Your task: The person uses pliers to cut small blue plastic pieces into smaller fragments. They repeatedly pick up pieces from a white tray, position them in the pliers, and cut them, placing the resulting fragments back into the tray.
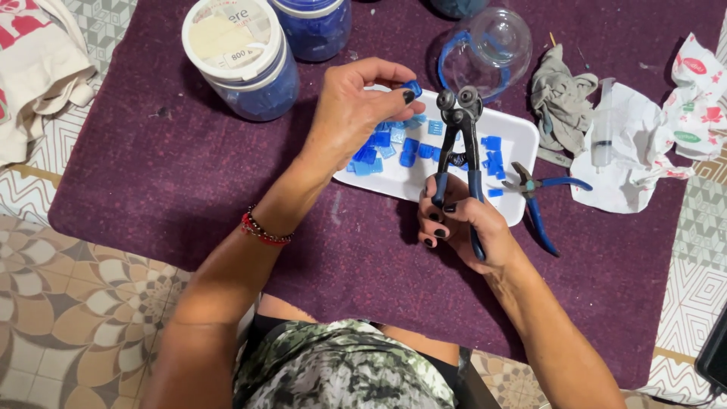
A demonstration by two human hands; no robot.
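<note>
Two hands are working over the purple cloth (189, 182). Nearest, the right hand (462, 227) is gripping the blue handles of the wheeled nippers (459, 144), fingers curled tight round them, the wheels pointing up and away over the tray. To cut cleanly, I judge the wheels should be meeting the tile squarely on the intended line, with one firm, steady squeeze and the work kept low over the tray so shards are falling inside it. A little farther, the left hand (356, 113) is pinching a small blue tile (412, 88) between thumb and fingertips, just left of the wheels and not yet between them. Beneath lies the white tray (521, 136), holding a scatter of blue tile pieces (394, 144). Beside it a second pair of pliers (539, 198) is lying on the cloth, then a crumpled rag (560, 98) and white paper (636, 151). Farthest are two tubs of blue pieces (250, 60) and a clear glass globe (485, 49).

Whether the wheels are closed is hard to tell; the tile is mostly hidden by fingertips, and the rear tub is cut off by the frame.
</note>
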